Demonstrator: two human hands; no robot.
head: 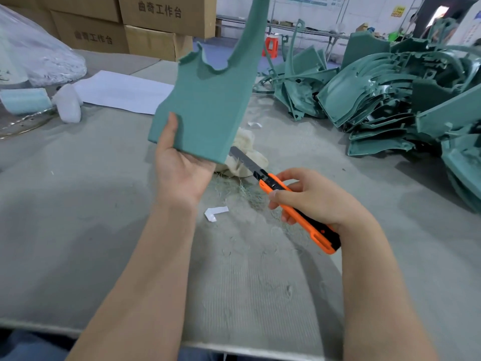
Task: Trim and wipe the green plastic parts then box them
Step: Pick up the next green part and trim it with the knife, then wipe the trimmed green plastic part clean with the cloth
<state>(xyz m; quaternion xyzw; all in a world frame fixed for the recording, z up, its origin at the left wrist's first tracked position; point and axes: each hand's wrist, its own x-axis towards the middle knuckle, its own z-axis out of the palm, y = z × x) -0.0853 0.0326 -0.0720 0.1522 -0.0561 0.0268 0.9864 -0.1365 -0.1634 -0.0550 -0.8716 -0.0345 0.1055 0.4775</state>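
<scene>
A factory workshop: stacked cardboard cartons (pixel 145 24) fill the upper left, a heap of green plastic parts (pixel 390 95) crowds the right, trimming shavings (pixel 247 195) litter the grey surface (pixel 78 204), and long benches (pixel 299 29) run behind.

Grey matted table (pixel 78 204). White paper sheet (pixel 122 91) flat at far left-centre. White crumpled wad (pixel 68 102) just beside sheet's near-left corner. Pale blue roll (pixel 24 100) left of wad. Clear plastic bag bundle (pixel 39 56) behind both. Folded paper scrap (pixel 216 212) mid-table. Stacked cardboard cartons (pixel 161 19) with printed characters along back. Red stool (pixel 271 45) on floor beyond table.
</scene>
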